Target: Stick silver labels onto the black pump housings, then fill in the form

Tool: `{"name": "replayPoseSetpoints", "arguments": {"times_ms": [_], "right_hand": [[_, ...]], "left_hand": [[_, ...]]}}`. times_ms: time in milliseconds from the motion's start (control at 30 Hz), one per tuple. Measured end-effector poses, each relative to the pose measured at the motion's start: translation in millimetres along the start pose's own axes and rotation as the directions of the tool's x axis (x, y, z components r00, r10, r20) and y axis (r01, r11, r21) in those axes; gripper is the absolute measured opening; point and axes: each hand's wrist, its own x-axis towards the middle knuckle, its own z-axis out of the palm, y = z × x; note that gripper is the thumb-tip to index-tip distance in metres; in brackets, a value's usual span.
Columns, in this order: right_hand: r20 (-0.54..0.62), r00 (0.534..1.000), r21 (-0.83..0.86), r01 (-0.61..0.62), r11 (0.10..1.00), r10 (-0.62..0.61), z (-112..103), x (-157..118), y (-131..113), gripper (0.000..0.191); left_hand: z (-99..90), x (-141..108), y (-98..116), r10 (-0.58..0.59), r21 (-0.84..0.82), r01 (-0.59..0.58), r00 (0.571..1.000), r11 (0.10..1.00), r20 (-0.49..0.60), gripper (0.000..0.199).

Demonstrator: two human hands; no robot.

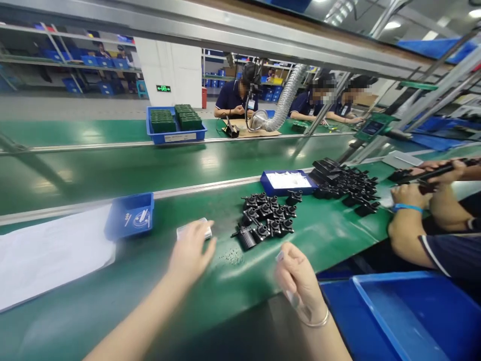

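My left hand (191, 249), smeared by motion, reaches over a small whitish, partly clear flat item (183, 231) on the green bench. Its thumb stands apart from the fingers, and no grip on the item shows. At the bench's front edge, my right hand (299, 275) is closed, with a small whitish piece (279, 256) pinched at the fingertips. Something clear shows below its palm, too blurred to name. Between and beyond my hands stands a cluster of black plastic housings (265, 213) with round necks. Tiny dark bits (233, 256) lie scattered near my left thumb.
A blue bin (131, 213) and white sheets (56, 250) lie left. Behind the housings is a blue box with white paper (287, 180), beside more black parts (345, 183). At right, a co-worker's hands (411, 198) hold a black part. A blue tray (413, 316) sits lower right.
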Motion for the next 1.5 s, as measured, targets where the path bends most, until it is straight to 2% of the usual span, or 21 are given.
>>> {"name": "replayPoseSetpoints", "arguments": {"times_ms": [33,67,100,167,233,333,400,467,500,533,600,633,700,767,867,1000,1067,1133,1300,1400,1500], "right_hand": [[-0.048,0.998,0.017,0.032,0.999,-0.031,-6.5,-2.8,-2.9,0.021],[-0.081,0.996,0.03,0.051,0.998,-0.048,-10.4,-5.4,-5.4,0.02],[-0.101,0.994,0.04,0.053,0.998,-0.049,-12.1,-7.9,-7.4,0.019],[-0.121,0.993,0.047,0.019,0.999,-0.013,-11.4,-12.6,-9.0,0.019],[-0.121,0.992,0.055,-0.017,0.998,0.024,-9.5,-16.4,-7.6,0.021],[-0.092,0.994,0.086,-0.053,0.995,0.061,-9.7,-17.0,-1.1,0.022],[-0.054,0.994,0.122,-0.086,0.989,0.093,-10.1,-12.5,5.7,0.022],[0.021,0.992,0.173,-0.126,0.977,0.125,-8.3,-4.4,14.7,0.024],[0.07,0.988,0.198,-0.15,0.969,0.139,-6.4,0.3,20.1,0.025],[0.123,0.98,0.22,-0.179,0.959,0.154,-3.9,4.8,25.9,0.026],[0.223,0.957,0.251,-0.239,0.938,0.184,2.1,12.2,37.9,0.03],[0.26,0.945,0.262,-0.266,0.928,0.197,5.2,14.6,43.6,0.031],[0.299,0.93,0.283,-0.302,0.91,0.216,10.8,17.1,53.1,0.032],[0.311,0.923,0.295,-0.322,0.899,0.229,15.3,17.9,59.1,0.034],[0.308,0.916,0.276,-0.344,0.897,0.257,20.9,19.9,61.5,0.036],[0.276,0.918,0.212,-0.348,0.913,0.286,28.5,24.9,56.8,0.034],[0.251,0.92,0.164,-0.348,0.923,0.302,32.4,26.8,53.5,0.033],[0.229,0.915,0.105,-0.361,0.927,0.331,35.9,27.9,50.9,0.032],[0.219,0.877,-0.033,-0.431,0.902,0.427,39.5,29.5,50.9,0.032],[0.228,0.855,-0.088,-0.458,0.885,0.465,38.7,30.9,53.5,0.032],[0.211,0.844,-0.15,-0.471,0.869,0.493,38.7,33.1,54.9,0.031]], "left_hand": [[12.4,3.4,16.9,0.035,-0.061,-0.025,0.985,0.998,0.167,0.045],[27.0,7.2,31.8,0.028,-0.1,0.0,0.96,0.995,0.279,0.053],[42.6,11.3,43.6,0.002,-0.111,0.037,0.944,0.993,0.329,0.06],[71.5,19.4,56.6,-0.066,-0.104,0.108,0.936,0.989,0.346,0.065],[90.5,24.3,56.6,-0.078,-0.132,0.128,0.94,0.983,0.333,0.055],[95.9,20.3,45.6,-0.023,-0.204,0.096,0.943,0.974,0.332,0.045],[89.7,10.2,40.2,0.016,-0.242,0.073,0.938,0.967,0.347,0.048],[80.3,-2.6,40.4,0.015,-0.355,0.13,0.925,0.926,0.378,0.052],[74.9,-8.9,42.4,-0.006,-0.449,0.213,0.908,0.868,0.419,0.053],[68.8,-14.3,45.5,-0.032,-0.55,0.323,0.881,0.77,0.472,0.054],[54.0,-21.4,52.5,-0.06,-0.7,0.531,0.814,0.478,0.577,0.056],[45.3,-22.9,55.5,-0.051,-0.732,0.594,0.787,0.334,0.615,0.058],[27.4,-23.3,58.8,-0.014,-0.749,0.654,0.754,0.106,0.656,0.066],[13.7,-22.4,57.0,0.023,-0.708,0.703,0.711,-0.064,0.703,0.067],[8.8,-23.1,46.4,-0.036,-0.642,0.739,0.65,-0.206,0.759,0.056],[19.1,-25.4,30.6,-0.16,-0.656,0.705,0.639,-0.271,0.753,0.049],[21.7,-25.9,26.0,-0.156,-0.632,0.706,0.619,-0.32,0.77,0.04],[21.2,-26.4,23.6,-0.136,-0.606,0.712,0.603,-0.355,0.786,0.04],[15.8,-29.2,21.1,-0.114,-0.691,0.671,0.69,-0.27,0.715,0.048],[14.0,-30.7,19.4,-0.112,-0.685,0.682,0.683,-0.256,0.722,0.05],[13.7,-32.1,17.8,-0.095,-0.699,0.687,0.696,-0.196,0.711,0.058]]}}
